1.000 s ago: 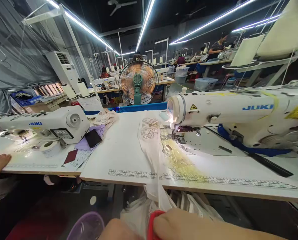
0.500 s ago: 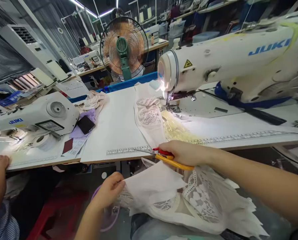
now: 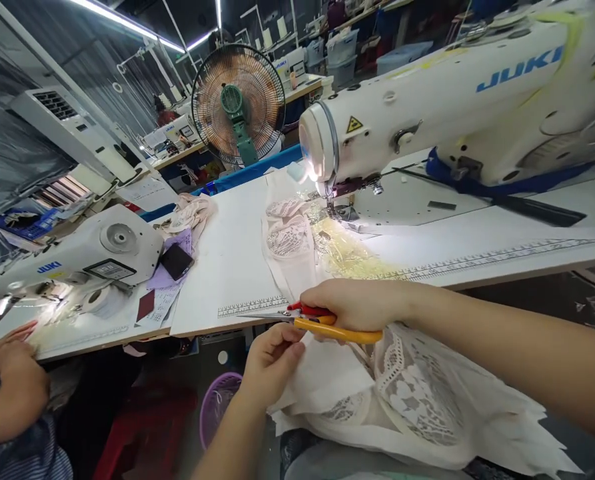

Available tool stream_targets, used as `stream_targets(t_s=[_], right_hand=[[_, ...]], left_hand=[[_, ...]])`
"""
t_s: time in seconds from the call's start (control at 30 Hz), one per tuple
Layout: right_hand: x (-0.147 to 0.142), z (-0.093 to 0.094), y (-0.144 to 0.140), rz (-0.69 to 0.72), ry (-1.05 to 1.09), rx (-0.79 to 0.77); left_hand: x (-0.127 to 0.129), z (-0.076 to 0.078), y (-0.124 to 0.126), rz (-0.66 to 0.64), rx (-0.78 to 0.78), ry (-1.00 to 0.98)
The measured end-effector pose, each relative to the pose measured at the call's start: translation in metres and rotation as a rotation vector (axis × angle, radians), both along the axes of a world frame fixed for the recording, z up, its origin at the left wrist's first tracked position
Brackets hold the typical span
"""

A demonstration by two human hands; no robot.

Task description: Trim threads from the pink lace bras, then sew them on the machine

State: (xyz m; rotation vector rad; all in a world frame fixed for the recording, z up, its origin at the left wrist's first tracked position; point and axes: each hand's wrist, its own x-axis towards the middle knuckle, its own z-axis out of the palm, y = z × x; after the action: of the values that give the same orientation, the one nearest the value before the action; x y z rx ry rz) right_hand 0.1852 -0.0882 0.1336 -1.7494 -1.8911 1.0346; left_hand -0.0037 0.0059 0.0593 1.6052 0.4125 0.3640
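The right hand (image 3: pixel 344 303) is gripping the scissors (image 3: pixel 340 330), its fingers closing around the red and yellow handles. The blades are pointing left, over the front edge of the table (image 3: pixel 227 260). The left hand (image 3: pixel 272 363) is resting just below the blades, thumb and fingers curling toward each other at the edge of the white fabric; whether they are pinching it cannot be told.

The lace garment (image 3: pixel 420 400) is lying in front of the person, below the table edge and partly under the right forearm. Status, judged from its appearance: the lace cups are apparently already sitting joined to the pale bands, so assembly is looking well advanced. White flaps with pointed ends are hanging loose, and these seem to be remaining unfinished. No cut is showing at the blades.

A second lace piece (image 3: pixel 290 240) is lying flat on the table, beside the needle end of the sewing machine (image 3: pixel 427 113). Yellow netting (image 3: pixel 352 250) is lying next to it. How much stitching that piece is lacking cannot be told.
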Motion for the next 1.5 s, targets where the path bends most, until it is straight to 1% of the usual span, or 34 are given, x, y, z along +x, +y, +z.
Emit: stream_targets(t_s=[0.07, 0.13, 0.27, 0.33, 0.47, 0.63, 0.77, 0.83, 0.93, 1.03, 1.17, 1.23, 1.33, 1.4, 1.43, 1.47, 1.5], right_hand=[[0.006, -0.002, 0.001, 0.032, -0.044, 0.016], [0.009, -0.004, 0.003, 0.026, -0.059, 0.041], [0.006, -0.003, 0.006, -0.003, 0.003, 0.052], [0.003, 0.0, 0.006, -0.001, 0.015, 0.047], [0.0, 0.006, 0.006, -0.008, 0.022, 0.027], [0.001, 0.005, 0.008, 0.005, 0.106, -0.038], [0.0, 0.002, 0.011, -0.006, 0.047, 0.008], [-0.001, 0.0, 0.012, -0.02, 0.0, 0.036], [-0.002, -0.002, 0.013, -0.019, -0.026, 0.048], [-0.004, -0.004, 0.014, -0.03, -0.018, 0.052], [-0.008, -0.006, 0.013, -0.074, 0.015, 0.067], [-0.011, -0.008, 0.009, -0.132, 0.043, 0.086], [-0.017, -0.017, -0.006, -0.267, 0.093, 0.133], [-0.022, -0.027, -0.02, -0.341, 0.224, 0.157], [-0.024, -0.034, -0.029, -0.366, 0.355, 0.16], [-0.027, -0.042, -0.037, -0.371, 0.469, 0.157], [-0.03, -0.051, -0.045, -0.353, 0.534, 0.147]], left_hand=[[-0.001, 0.002, 0.003, -0.003, -0.1, 0.049], [0.0, 0.003, 0.004, 0.001, -0.178, 0.079], [0.004, 0.004, 0.002, 0.022, -0.261, 0.058], [0.006, 0.003, 0.001, 0.046, -0.269, 0.048], [0.008, 0.003, 0.0, 0.098, -0.25, 0.09], [0.01, 0.006, -0.002, 0.115, -0.236, 0.093], [0.011, 0.005, -0.005, 0.198, -0.241, 0.099], [0.01, 0.004, -0.006, 0.219, -0.241, 0.104], [0.01, 0.002, -0.006, 0.223, -0.252, 0.1], [0.01, 0.003, -0.007, 0.211, -0.231, 0.047], [0.011, 0.004, -0.008, 0.136, -0.207, 0.05], [0.01, 0.003, -0.008, 0.131, -0.251, 0.06], [0.008, 0.002, -0.01, 0.227, -0.383, 0.045], [0.006, 0.002, -0.011, 0.304, -0.476, 0.04], [0.005, 0.002, -0.012, 0.335, -0.515, 0.037], [0.004, 0.002, -0.011, 0.362, -0.546, 0.032], [0.003, 0.002, -0.011, 0.385, -0.571, 0.026]])
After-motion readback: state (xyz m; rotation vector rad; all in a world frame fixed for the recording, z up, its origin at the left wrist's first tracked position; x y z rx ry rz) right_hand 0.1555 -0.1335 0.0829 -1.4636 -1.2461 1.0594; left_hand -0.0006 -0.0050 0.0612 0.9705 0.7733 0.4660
